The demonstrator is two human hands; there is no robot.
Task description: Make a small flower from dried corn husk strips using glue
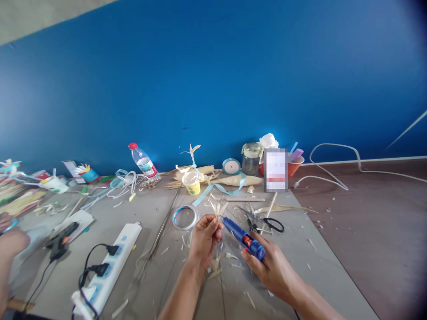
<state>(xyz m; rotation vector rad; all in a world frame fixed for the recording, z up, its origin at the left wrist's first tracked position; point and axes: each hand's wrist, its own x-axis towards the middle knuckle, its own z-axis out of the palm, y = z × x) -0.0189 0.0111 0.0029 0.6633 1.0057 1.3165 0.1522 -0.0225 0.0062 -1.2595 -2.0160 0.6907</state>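
Observation:
In the head view, my left hand [206,234] pinches a small flower of pale dried husk strips [217,209] upright by its base. A blue glue gun [240,234] is gripped in my right hand [271,266], its nozzle pointing left at the flower's base. Whether the tip touches the husk I cannot tell. Just beyond my left hand lies a roll of clear tape [184,218]. Black-handled scissors [274,224] rest on the table behind the glue gun. A yellow and white cup [191,183] holding a wrapped-stem husk flower stands farther back.
A white power strip [116,266] with black plugs lies at left, near a black glue gun [62,240] and another person's arm [11,246]. Along the blue wall stand a bottle [143,161], a glass jar [251,159] and a ribbon spool [231,166]. Husk scraps litter the table.

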